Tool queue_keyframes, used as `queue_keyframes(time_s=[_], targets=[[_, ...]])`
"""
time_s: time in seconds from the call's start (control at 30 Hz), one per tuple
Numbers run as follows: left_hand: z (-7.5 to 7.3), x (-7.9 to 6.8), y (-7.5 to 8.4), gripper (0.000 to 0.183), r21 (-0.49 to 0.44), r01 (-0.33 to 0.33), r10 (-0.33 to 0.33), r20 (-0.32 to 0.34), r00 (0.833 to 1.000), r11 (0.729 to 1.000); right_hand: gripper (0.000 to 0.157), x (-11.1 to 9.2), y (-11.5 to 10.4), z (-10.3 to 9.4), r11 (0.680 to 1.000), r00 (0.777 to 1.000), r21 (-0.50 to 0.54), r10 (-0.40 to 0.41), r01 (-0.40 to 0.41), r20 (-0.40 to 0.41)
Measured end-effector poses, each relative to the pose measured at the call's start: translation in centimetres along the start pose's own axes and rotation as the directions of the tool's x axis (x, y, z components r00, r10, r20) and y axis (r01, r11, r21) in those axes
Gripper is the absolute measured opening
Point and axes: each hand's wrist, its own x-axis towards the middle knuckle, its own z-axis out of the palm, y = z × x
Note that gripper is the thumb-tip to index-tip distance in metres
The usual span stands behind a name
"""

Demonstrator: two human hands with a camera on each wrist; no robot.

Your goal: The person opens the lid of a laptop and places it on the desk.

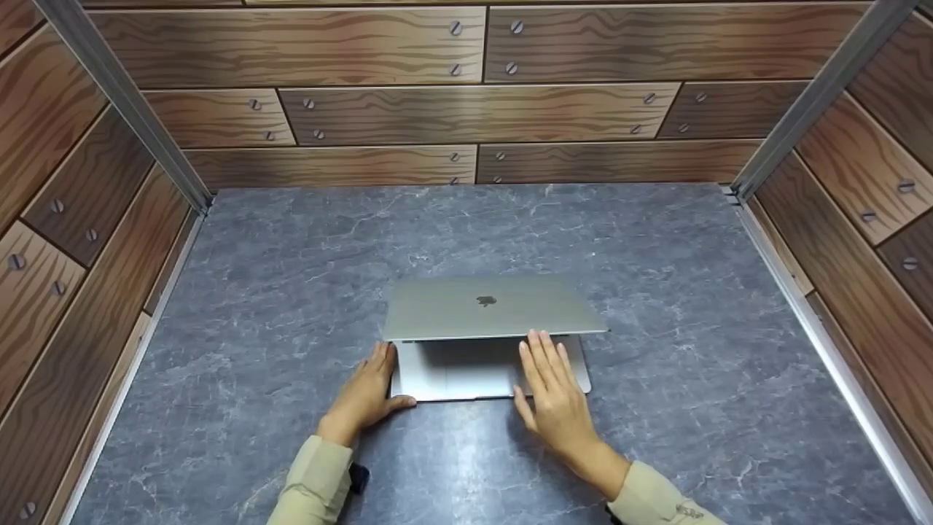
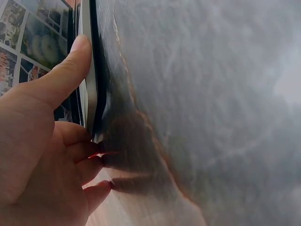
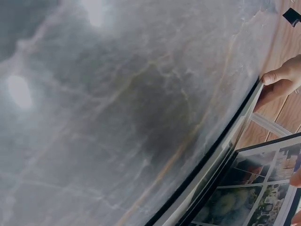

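A silver laptop [image 1: 437, 310] sits on the table, its lid partly raised and leaning over the base [image 1: 423, 375]. Dark shade covers much of the keyboard side. My left hand [image 1: 367, 388] holds the base's front left corner, thumb along the front edge and fingers against the left side. With fingers straight, my right hand [image 1: 555, 397] reaches up to the lid's front edge, right of centre, the fingertips right at that edge. In the right wrist view, the lit screen [image 3: 230, 207] shows a grid of pictures; only bits of the right fingers [image 3: 296, 179] appear there.
The grey marbled table [image 1: 291, 248] runs back to a wood-patterned wall [image 1: 379, 117]. Similar panels stand at the left and right sides, with metal rails [image 1: 838, 364] along the table's edges. A black device [image 1: 358, 477] sits at the left cuff.
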Motion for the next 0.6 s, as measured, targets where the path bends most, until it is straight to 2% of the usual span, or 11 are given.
queue_keyframes(time_s=[0.33,0.6], targets=[[0.1,0.1,0.0,0.098,-0.014,-0.008,0.008,0.013,1.000,1.000,0.055,1.4,0.3,0.4,0.999,1.000,-0.051,0.018,-0.017,0.011],[0.0,0.0,0.0,0.097,-0.023,-0.010,0.011,0.010,1.000,1.000,0.055,2.2,0.7,0.6,0.998,1.000,-0.065,0.024,-0.024,-0.004]])
